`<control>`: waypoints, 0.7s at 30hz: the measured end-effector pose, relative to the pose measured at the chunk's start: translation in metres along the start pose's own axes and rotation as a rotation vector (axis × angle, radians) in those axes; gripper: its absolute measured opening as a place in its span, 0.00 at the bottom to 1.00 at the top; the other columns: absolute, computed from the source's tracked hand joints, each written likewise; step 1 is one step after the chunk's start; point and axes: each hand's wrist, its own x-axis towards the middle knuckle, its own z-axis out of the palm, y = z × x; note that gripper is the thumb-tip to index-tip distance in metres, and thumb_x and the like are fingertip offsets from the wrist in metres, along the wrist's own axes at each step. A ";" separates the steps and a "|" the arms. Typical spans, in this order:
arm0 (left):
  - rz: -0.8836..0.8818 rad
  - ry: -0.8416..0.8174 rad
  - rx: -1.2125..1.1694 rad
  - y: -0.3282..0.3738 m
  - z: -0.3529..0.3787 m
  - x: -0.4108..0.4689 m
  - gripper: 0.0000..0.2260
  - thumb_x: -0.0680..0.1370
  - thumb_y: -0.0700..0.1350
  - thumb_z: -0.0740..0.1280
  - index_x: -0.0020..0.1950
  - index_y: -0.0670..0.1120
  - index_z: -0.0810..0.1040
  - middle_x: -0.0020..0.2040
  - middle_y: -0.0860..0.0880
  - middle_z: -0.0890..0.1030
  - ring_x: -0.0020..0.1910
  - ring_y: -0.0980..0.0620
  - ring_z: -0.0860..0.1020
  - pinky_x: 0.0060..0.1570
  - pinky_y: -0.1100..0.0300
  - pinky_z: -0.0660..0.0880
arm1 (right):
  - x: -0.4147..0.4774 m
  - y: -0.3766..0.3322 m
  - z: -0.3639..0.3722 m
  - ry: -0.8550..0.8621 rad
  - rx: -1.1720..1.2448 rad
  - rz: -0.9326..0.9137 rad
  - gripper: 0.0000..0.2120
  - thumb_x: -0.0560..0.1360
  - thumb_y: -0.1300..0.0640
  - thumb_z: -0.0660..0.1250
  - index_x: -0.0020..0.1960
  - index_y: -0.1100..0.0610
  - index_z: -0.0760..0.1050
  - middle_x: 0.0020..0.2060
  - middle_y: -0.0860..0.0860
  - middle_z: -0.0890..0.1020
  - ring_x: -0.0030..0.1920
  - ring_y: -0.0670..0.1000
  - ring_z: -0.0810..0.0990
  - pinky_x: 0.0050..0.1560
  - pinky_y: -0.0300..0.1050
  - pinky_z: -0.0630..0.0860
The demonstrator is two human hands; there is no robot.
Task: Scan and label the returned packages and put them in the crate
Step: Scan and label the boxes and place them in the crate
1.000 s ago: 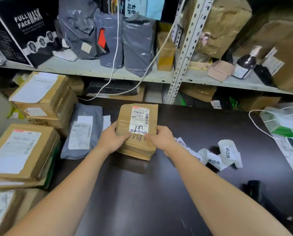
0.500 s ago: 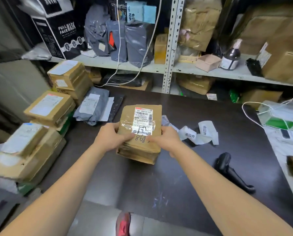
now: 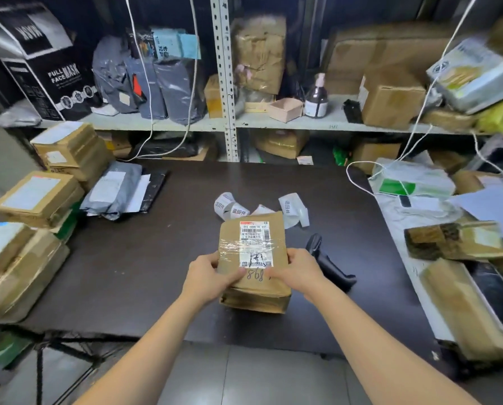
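Note:
A brown taped package (image 3: 254,238) with a white shipping label and handwritten digits sits near the front of the dark table (image 3: 156,258). My left hand (image 3: 207,276) grips its left near corner, thumb on top. My right hand (image 3: 298,271) grips the right near side the same way. A black handheld scanner (image 3: 329,266) lies just right of the package, partly hidden behind my right hand. A curled strip of white return stickers (image 3: 234,209) lies behind the package. No crate is visible.
Stacked brown boxes (image 3: 39,197) and grey mailer bags (image 3: 115,190) line the table's left side. Papers, a green-printed bag (image 3: 405,182) and more parcels crowd the right. Metal shelving (image 3: 224,83) with boxes, bags and hanging white cables stands behind.
Both hands have drawn the package toward the table's near edge. The view has pulled back, and the scanner now lies beside the package.

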 end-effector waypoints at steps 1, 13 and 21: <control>0.003 -0.003 -0.009 0.000 0.006 0.000 0.21 0.66 0.59 0.78 0.57 0.55 0.84 0.47 0.60 0.85 0.47 0.63 0.81 0.48 0.61 0.79 | -0.001 0.004 -0.003 0.004 0.004 0.002 0.18 0.64 0.56 0.78 0.53 0.50 0.84 0.47 0.43 0.86 0.50 0.47 0.84 0.54 0.53 0.82; 0.016 -0.014 -0.052 -0.007 0.025 0.006 0.19 0.67 0.60 0.78 0.55 0.61 0.81 0.42 0.67 0.80 0.43 0.74 0.77 0.33 0.76 0.68 | 0.001 0.031 -0.005 0.001 0.114 -0.011 0.15 0.72 0.52 0.76 0.55 0.39 0.80 0.52 0.35 0.84 0.57 0.40 0.81 0.58 0.44 0.80; 0.012 0.040 0.126 0.001 0.028 0.020 0.34 0.62 0.68 0.73 0.64 0.62 0.66 0.50 0.64 0.74 0.55 0.53 0.76 0.46 0.55 0.73 | 0.012 0.048 -0.046 0.456 -0.128 0.101 0.01 0.77 0.54 0.69 0.47 0.49 0.77 0.49 0.47 0.84 0.43 0.44 0.80 0.38 0.36 0.73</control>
